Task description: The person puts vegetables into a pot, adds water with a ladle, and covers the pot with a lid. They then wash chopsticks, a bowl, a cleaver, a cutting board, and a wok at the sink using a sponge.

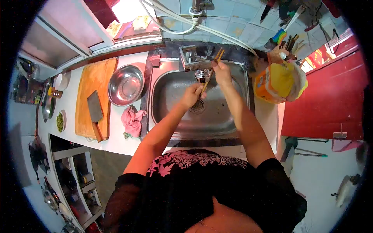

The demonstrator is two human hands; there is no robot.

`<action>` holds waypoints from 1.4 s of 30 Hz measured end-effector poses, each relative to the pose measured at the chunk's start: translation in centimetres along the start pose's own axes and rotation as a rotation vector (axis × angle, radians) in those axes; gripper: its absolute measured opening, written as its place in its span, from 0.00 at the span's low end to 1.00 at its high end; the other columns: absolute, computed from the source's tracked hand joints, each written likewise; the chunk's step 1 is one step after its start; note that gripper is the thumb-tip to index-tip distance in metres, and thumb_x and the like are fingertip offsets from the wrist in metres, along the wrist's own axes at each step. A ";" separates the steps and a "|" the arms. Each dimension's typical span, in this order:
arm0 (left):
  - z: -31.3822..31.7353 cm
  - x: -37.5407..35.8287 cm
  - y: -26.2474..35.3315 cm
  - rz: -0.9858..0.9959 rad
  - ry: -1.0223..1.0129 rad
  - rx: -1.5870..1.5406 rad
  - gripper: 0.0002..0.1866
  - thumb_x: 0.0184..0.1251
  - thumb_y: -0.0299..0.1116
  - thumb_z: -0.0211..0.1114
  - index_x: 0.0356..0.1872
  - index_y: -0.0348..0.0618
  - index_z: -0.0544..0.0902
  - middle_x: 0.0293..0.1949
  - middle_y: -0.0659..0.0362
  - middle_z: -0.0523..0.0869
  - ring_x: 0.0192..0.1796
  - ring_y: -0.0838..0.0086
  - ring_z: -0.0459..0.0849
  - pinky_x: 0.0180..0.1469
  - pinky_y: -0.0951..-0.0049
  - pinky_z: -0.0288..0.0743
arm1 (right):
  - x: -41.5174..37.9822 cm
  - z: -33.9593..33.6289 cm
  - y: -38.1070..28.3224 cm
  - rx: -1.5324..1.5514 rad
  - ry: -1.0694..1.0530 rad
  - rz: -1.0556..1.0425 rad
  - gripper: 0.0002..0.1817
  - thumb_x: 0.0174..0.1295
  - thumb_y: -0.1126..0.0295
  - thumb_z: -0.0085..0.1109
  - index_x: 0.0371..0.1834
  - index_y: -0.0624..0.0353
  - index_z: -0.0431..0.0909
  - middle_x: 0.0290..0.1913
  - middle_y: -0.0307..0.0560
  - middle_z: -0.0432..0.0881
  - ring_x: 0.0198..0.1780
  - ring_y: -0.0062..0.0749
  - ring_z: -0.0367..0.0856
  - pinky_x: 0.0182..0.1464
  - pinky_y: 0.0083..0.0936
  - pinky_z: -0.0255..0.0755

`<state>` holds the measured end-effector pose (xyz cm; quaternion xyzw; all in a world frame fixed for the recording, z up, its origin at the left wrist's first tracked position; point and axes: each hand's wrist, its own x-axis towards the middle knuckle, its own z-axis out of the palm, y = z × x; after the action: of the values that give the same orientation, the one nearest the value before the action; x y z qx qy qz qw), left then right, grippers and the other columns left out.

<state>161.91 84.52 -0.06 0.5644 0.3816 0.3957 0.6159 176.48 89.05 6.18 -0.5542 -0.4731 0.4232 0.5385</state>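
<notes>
Over the steel sink [171, 126], both my hands are on a pair of wooden chopsticks [220, 55] that slants beside the faucet [202, 73]. My right hand [222, 73] is closed around the upper part, with the tips sticking out above the fingers. Lower down, my left hand [191, 96] pinches the other end, close under the faucet's spout. Below the left hand lies the drain strainer [197, 105]. The fingers partly hide the middle of the chopsticks.
Left of the sink are a metal bowl [126, 86], a pink cloth [133, 121], and a wooden cutting board [83, 105] with a cleaver [94, 106] on it. A small dish of green vegetables [60, 122] sits further left. An orange-yellow bucket [268, 86] stands right of the sink.
</notes>
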 end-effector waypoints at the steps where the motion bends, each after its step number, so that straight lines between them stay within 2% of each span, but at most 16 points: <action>1: 0.1 0.4 -0.4 0.015 0.025 0.062 0.11 0.69 0.33 0.47 0.35 0.37 0.76 0.25 0.61 0.80 0.27 0.80 0.77 0.30 0.78 0.71 | -0.9 0.6 0.6 0.008 0.025 0.027 0.08 0.61 0.71 0.50 0.31 0.62 0.78 0.27 0.38 0.79 0.29 0.22 0.74 0.35 0.22 0.66; 6: 0.2 0.5 4.1 0.043 0.121 0.107 0.15 0.71 0.39 0.48 0.35 0.39 0.76 0.22 0.64 0.76 0.23 0.82 0.72 0.26 0.80 0.67 | -1.1 0.9 -0.5 0.163 -0.084 0.231 0.07 0.62 0.70 0.52 0.31 0.60 0.79 0.28 0.38 0.79 0.31 0.23 0.74 0.35 0.22 0.66; 7: -0.4 -0.5 3.5 -0.033 0.062 0.045 0.15 0.70 0.40 0.48 0.35 0.40 0.76 0.20 0.65 0.75 0.22 0.82 0.71 0.26 0.81 0.66 | -1.0 1.2 -1.4 0.156 0.060 0.025 0.08 0.63 0.69 0.51 0.32 0.60 0.79 0.28 0.37 0.79 0.30 0.22 0.73 0.34 0.22 0.66; 10: -1.2 -2.7 0.9 -0.165 0.012 -0.123 0.15 0.70 0.43 0.49 0.34 0.41 0.77 0.18 0.66 0.72 0.19 0.82 0.68 0.24 0.82 0.62 | -0.4 0.5 1.0 0.250 0.032 0.240 0.11 0.64 0.64 0.50 0.31 0.59 0.77 0.28 0.39 0.79 0.29 0.24 0.74 0.33 0.22 0.67; 12: -1.4 -3.9 2.2 -0.275 0.023 -0.146 0.16 0.70 0.42 0.49 0.32 0.40 0.77 0.17 0.66 0.72 0.19 0.82 0.67 0.23 0.81 0.62 | -2.0 2.3 4.1 0.454 0.069 0.464 0.10 0.65 0.67 0.44 0.41 0.59 0.75 0.32 0.42 0.80 0.33 0.30 0.78 0.35 0.28 0.73; 14: -1.6 -5.3 1.2 -0.240 0.107 0.195 0.17 0.70 0.42 0.48 0.29 0.39 0.77 0.16 0.64 0.72 0.18 0.81 0.67 0.21 0.78 0.61 | -4.8 5.7 6.8 0.793 0.048 0.666 0.10 0.66 0.63 0.42 0.37 0.55 0.73 0.25 0.40 0.76 0.25 0.26 0.74 0.27 0.26 0.70; 16: -1.1 -6.5 0.6 -0.210 0.196 0.375 0.18 0.70 0.41 0.48 0.27 0.38 0.77 0.15 0.63 0.72 0.17 0.80 0.66 0.20 0.76 0.60 | -6.5 7.0 6.0 0.791 0.153 0.761 0.10 0.66 0.62 0.41 0.30 0.53 0.69 0.19 0.36 0.68 0.17 0.21 0.64 0.18 0.21 0.60; 17: -0.3 -7.4 0.6 -0.207 0.239 0.386 0.19 0.70 0.41 0.47 0.26 0.38 0.77 0.14 0.62 0.72 0.16 0.79 0.66 0.19 0.75 0.59 | -6.9 7.3 4.7 0.815 0.188 0.812 0.12 0.65 0.62 0.40 0.26 0.53 0.65 0.17 0.33 0.61 0.13 0.18 0.53 0.13 0.19 0.48; 18: 0.0 -8.2 0.6 -0.205 0.279 0.400 0.20 0.70 0.41 0.47 0.25 0.37 0.77 0.13 0.61 0.72 0.16 0.79 0.66 0.19 0.74 0.59 | -6.6 7.6 5.2 0.797 0.204 0.808 0.12 0.65 0.62 0.40 0.26 0.53 0.66 0.17 0.32 0.60 0.13 0.17 0.53 0.13 0.19 0.47; 19: -0.5 -8.6 0.7 -0.334 0.228 0.353 0.21 0.70 0.43 0.45 0.26 0.35 0.77 0.18 0.51 0.77 0.22 0.65 0.77 0.29 0.65 0.69 | -5.9 7.9 6.0 0.778 0.219 0.803 0.12 0.65 0.62 0.41 0.26 0.53 0.66 0.17 0.32 0.60 0.13 0.17 0.52 0.12 0.18 0.46; 26: -1.1 -12.0 1.9 -0.406 0.154 0.419 0.20 0.69 0.42 0.44 0.30 0.36 0.78 0.20 0.50 0.78 0.25 0.61 0.78 0.32 0.63 0.70 | -3.6 6.8 7.7 0.740 0.395 0.744 0.12 0.64 0.61 0.43 0.26 0.53 0.67 0.15 0.30 0.60 0.11 0.16 0.52 0.12 0.16 0.44; 28: -1.0 -11.5 2.9 -0.404 0.163 0.467 0.20 0.69 0.41 0.44 0.30 0.35 0.78 0.22 0.49 0.79 0.27 0.59 0.79 0.33 0.62 0.70 | -5.9 8.8 7.4 0.740 0.299 0.733 0.12 0.64 0.60 0.44 0.26 0.52 0.67 0.15 0.30 0.59 0.11 0.16 0.51 0.12 0.15 0.43; 31: -1.6 -9.8 0.3 -0.152 0.281 0.652 0.19 0.69 0.40 0.44 0.30 0.35 0.77 0.24 0.47 0.80 0.30 0.56 0.80 0.35 0.61 0.70 | -8.3 10.3 5.9 0.729 0.203 0.745 0.12 0.65 0.59 0.43 0.27 0.52 0.68 0.14 0.30 0.57 0.11 0.16 0.49 0.12 0.15 0.42; 34: -1.2 -10.4 3.4 -0.250 0.179 0.594 0.19 0.69 0.40 0.44 0.29 0.35 0.77 0.25 0.47 0.80 0.31 0.54 0.79 0.36 0.61 0.70 | -5.0 8.1 5.8 0.806 0.279 0.846 0.10 0.65 0.62 0.40 0.29 0.53 0.67 0.16 0.32 0.59 0.12 0.16 0.48 0.12 0.17 0.43; 40: -2.0 -11.1 4.3 -0.368 0.221 0.474 0.19 0.69 0.40 0.46 0.28 0.36 0.77 0.24 0.48 0.79 0.31 0.57 0.79 0.36 0.62 0.70 | -0.9 7.5 6.6 0.886 0.353 0.645 0.06 0.60 0.69 0.39 0.33 0.55 0.68 0.23 0.41 0.66 0.18 0.28 0.62 0.15 0.21 0.50; 42: -2.8 -11.7 4.6 -0.367 0.228 0.375 0.18 0.69 0.40 0.47 0.26 0.38 0.76 0.17 0.58 0.73 0.21 0.71 0.72 0.26 0.71 0.64 | 1.6 7.7 7.5 0.854 0.383 0.496 0.07 0.60 0.68 0.41 0.36 0.55 0.69 0.26 0.41 0.69 0.22 0.28 0.65 0.21 0.22 0.55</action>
<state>154.47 75.15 4.64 0.5419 0.6106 0.2609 0.5153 169.73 92.33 -1.76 -0.4482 -0.0065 0.5840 0.6768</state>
